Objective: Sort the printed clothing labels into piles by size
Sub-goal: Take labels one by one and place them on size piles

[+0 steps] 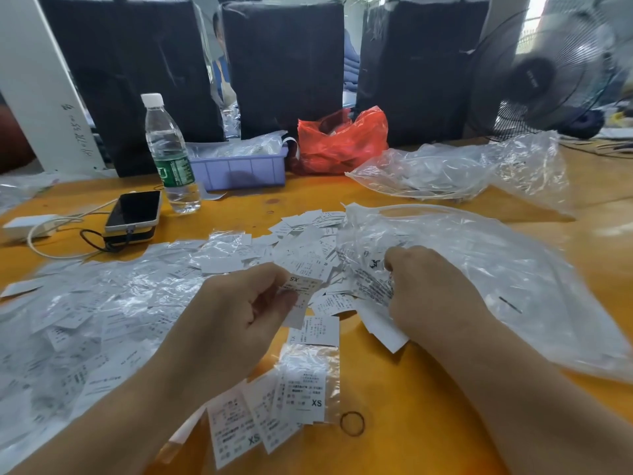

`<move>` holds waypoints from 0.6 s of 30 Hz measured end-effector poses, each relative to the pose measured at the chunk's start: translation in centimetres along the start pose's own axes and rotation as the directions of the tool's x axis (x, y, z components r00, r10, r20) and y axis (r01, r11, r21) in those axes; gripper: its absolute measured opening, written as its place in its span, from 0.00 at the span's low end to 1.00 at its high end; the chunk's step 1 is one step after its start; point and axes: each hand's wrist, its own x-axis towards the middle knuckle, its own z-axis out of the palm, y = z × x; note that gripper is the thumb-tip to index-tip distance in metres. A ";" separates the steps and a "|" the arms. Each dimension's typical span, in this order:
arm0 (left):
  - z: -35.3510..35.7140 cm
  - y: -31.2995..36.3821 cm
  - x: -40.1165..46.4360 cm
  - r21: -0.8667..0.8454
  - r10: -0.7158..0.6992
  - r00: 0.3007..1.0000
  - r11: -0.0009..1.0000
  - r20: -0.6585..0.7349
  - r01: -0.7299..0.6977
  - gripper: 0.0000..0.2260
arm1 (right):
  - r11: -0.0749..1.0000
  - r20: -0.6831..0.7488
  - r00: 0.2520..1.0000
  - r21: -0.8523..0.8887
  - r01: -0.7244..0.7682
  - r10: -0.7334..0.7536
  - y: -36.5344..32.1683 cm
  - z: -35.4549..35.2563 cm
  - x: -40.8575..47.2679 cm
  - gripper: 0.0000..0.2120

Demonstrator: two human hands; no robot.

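Orange-yellow wood forms the table, and three dark wrapped blocks are lined up along its far edge, with a fan seen at the far right. Near the blocks a water bottle, a lilac plastic tray and a red plastic bag are placed, and a phone lies to the left of the bottle on top of another device. Loose printed labels are heaped in the middle of the table, between the two hands and beyond them. A small bundle of labels is pinched by the left hand between the thumb and the curled fingers; the size mark XS can be read on it, upside down. The right hand is curled around the edge of a clear plastic bag that lies on the right side of the table, and some labels are caught under its fingers; how many cannot be told. In front of the left hand a pile of XS labels is laid near the table edge, partly covered by thin clear film. A rubber band lies just beside this pile, on the right. Wide crumpled sheets of clear film with more labels under them cover the left part of the table. A second clear bag is seen further away, on the right.
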 end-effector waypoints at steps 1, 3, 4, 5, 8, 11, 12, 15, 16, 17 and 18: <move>0.0 0.0 0.0 -0.008 0.000 1.000 1.000 0.001 0.000 0.11 | 1.000 -0.033 0.999 -0.002 0.005 -0.005 0.0 0.0 0.0 0.14; 0.0 -0.1 0.0 -0.019 -0.003 1.000 1.000 0.002 0.003 0.11 | 0.999 -0.131 0.991 0.001 0.035 -0.035 -0.1 0.1 0.0 0.14; 0.0 -0.2 0.1 -0.020 -0.006 1.000 1.000 0.003 0.006 0.12 | 0.996 -0.212 0.974 0.028 0.080 -0.073 -0.1 0.1 0.1 0.15; 0.0 -0.2 0.1 -0.022 -0.009 1.000 1.000 0.006 0.009 0.12 | 0.985 -0.308 0.943 0.073 0.157 -0.127 -0.1 0.0 0.2 0.16; 0.0 -0.2 0.1 -0.020 -0.027 1.000 0.999 0.010 0.028 0.12 | 0.869 -0.525 0.805 0.222 0.442 -0.275 -0.8 -0.1 0.1 0.16; 0.0 -0.2 0.0 -0.028 -0.058 0.998 0.998 0.013 0.059 0.07 | 0.715 -0.507 0.815 0.456 0.530 -0.281 -1.7 0.3 -0.5 0.14; 0.0 -0.3 0.0 -0.029 -0.070 0.997 0.997 0.025 0.071 0.05 | 0.665 -0.461 0.853 0.561 0.493 -0.244 -2.0 0.4 -0.6 0.15; 0.0 -0.7 0.2 0.005 -0.097 0.994 0.995 0.057 0.097 0.14 | 0.510 -0.268 0.953 0.806 0.302 -0.142 -2.7 0.4 -0.6 0.14; -0.1 -0.9 0.2 0.026 -0.110 0.992 0.994 0.054 0.109 0.18 | 0.454 -0.207 0.970 0.857 0.243 -0.129 -2.9 0.4 -0.4 0.14; -0.3 -1.1 0.3 0.049 -0.135 0.989 0.990 0.056 0.133 0.20 | 0.400 -0.146 0.981 0.898 0.186 -0.129 -3.2 0.4 -0.2 0.14; -0.5 -1.2 0.4 0.065 -0.170 0.983 0.984 0.065 0.165 0.19 | 0.353 -0.091 0.985 0.926 0.137 -0.146 -3.6 0.3 0.1 0.14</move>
